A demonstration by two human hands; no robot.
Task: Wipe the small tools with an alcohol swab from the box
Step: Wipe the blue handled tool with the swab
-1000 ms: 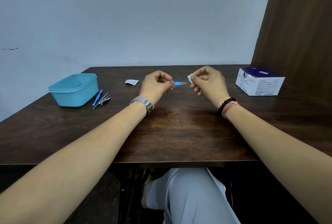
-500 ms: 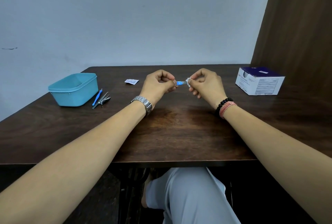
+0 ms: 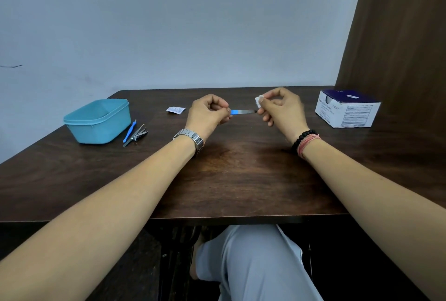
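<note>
Head view: the left hand (image 3: 207,113) is pinching the blue handle of a small file (image 3: 242,112) above the bench (image 3: 241,180); the right hand (image 3: 281,107) is pinching a white swab (image 3: 258,101) at the blade's tip. Likely risks: the swab is running off the tip and losing contact, or the thin blade is twisting in the light pinch. Two more tools (image 3: 135,132) are lying beside the teal tub (image 3: 97,121); the swab box (image 3: 347,109) is sitting well to the right.

tub (image 3: 97,122) far left on table (image 3: 241,180), tools (image 3: 135,132) right beside it, box (image 3: 347,110) far right
</note>
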